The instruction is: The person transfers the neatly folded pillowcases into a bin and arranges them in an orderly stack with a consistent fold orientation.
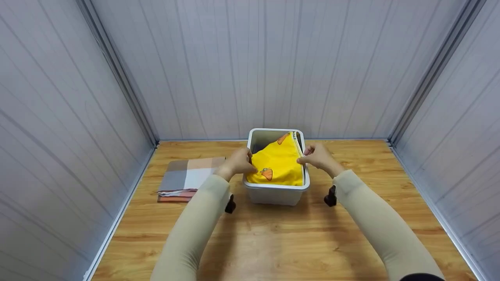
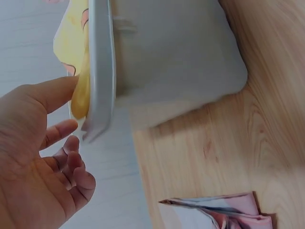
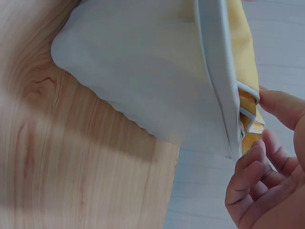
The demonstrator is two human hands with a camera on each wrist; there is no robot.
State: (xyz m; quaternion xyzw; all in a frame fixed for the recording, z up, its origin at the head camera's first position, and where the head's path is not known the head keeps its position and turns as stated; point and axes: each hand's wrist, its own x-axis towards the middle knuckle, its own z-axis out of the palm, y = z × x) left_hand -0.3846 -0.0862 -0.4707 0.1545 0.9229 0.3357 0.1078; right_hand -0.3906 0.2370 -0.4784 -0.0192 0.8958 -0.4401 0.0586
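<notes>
At the near edge, two pale sleeves (image 1: 195,230) reach over the wood-grain surface (image 1: 258,242), cut off by the frame along with a black rounded shape (image 1: 422,277). Farther in stands a whitish bin (image 1: 273,196), with yellow cloth (image 1: 278,164) inside it, printed with orange motifs. The left hand (image 1: 239,160) touches the cloth at the bin's left rim, thumb and forefinger apart, the other fingers loosely bent. The right hand (image 1: 321,159) has its thumb against the cloth's pale-trimmed right edge, forefinger parted from it, the rest relaxed. To the left lies a folded checked cloth (image 1: 176,176), partly hidden by the left arm. Something dark (image 1: 258,147) shows behind the yellow cloth, too covered to make out. Beyond rises a panelled wall (image 1: 265,70).
</notes>
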